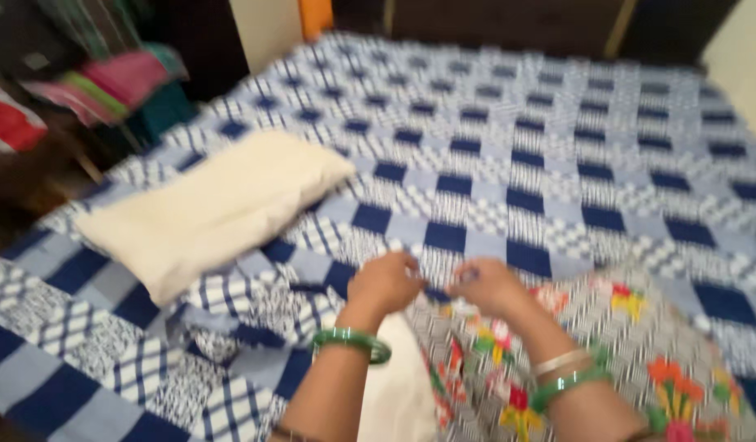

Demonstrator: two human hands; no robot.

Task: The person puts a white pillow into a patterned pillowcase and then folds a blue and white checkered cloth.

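Blue-and-white checked bedsheet (509, 155) covers the bed almost flat at the far side, while near you it is wrinkled and bunched, and your left hand (384, 282) and right hand (486, 286) are both closed on the edge of the flowered cover (558, 368) at the near middle, fingers pinching the cloth although the blur hides exactly how. I judge you are only at the beginning with this cover: a white pillow (398, 393) lies just under your wrists, seemingly partly inside it, and the second cream pillow (210, 209) lies bare to your left, with nothing on it
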